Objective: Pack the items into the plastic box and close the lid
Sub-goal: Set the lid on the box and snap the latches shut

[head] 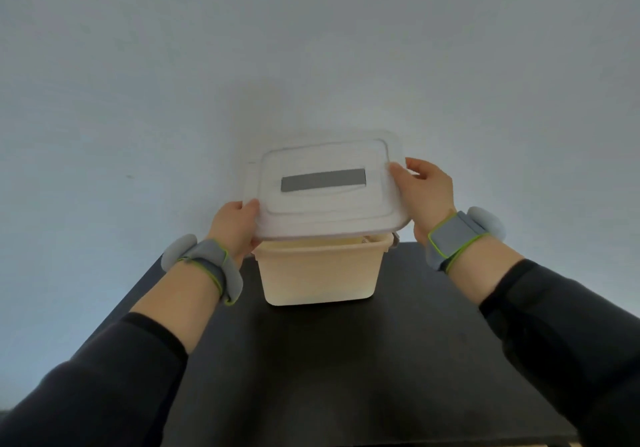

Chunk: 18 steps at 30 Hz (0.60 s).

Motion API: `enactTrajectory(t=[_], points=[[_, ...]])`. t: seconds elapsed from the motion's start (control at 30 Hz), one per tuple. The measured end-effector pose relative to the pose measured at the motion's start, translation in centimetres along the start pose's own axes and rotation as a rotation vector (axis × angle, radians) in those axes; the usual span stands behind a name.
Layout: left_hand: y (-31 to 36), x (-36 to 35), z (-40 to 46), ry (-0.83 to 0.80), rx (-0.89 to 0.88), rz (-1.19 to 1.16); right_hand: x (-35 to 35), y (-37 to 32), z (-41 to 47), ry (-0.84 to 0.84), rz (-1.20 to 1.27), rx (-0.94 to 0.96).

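A cream plastic box (318,273) sits on a black table (346,360), at the far end by the pale wall (207,65). A clear lid (325,200) is held just above the box, tilted, with its near edge low. The left hand (235,228) grips the lid's left edge with fingers curled around it. The right hand (427,193) grips the right edge the same way. A gray strip (323,180) on the lid shows no writing. Each wrist wears a gray band (207,266).

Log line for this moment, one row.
stage: closing | lid: held above box, tilted, not seated | left hand: on lid | right hand: on lid | table: bears box
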<state>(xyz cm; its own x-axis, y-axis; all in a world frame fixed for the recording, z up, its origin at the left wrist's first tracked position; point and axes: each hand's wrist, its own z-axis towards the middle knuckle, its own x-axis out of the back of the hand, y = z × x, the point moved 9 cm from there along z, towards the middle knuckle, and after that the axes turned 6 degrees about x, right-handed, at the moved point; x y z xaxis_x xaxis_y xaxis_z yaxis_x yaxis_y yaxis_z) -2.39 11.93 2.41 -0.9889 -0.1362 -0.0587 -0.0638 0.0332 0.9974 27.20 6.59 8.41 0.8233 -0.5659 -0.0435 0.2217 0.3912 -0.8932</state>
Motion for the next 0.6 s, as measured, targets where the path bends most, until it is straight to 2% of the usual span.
enactTrajectory(t=[0.13, 0.27, 0.37, 0.5, 0.6], points=[[-0.6, -0.3, 0.1, 0.025, 0.068, -0.126, -1.6, 1.7, -0.6, -0.141, -0.036, -0.096], [-0.4, -0.4, 0.4, 0.068, 0.08, -0.161, -2.2, 3.1, -1.3, -0.184, -0.058, -0.141], [0.1, 0.0, 0.8, 0.086, 0.002, -0.006, -2.1, 3.4, -1.2, -0.179, -0.088, -0.126], [1.4, 0.8, 0.5, 0.184, -0.235, 0.369, -2.1, 4.0, -1.0, -0.208, -0.195, -0.104], [1.5, 1.1, 0.4, 0.232, -0.29, 0.497, -2.1, 4.5, -1.0, -0.22, -0.231, -0.088]])
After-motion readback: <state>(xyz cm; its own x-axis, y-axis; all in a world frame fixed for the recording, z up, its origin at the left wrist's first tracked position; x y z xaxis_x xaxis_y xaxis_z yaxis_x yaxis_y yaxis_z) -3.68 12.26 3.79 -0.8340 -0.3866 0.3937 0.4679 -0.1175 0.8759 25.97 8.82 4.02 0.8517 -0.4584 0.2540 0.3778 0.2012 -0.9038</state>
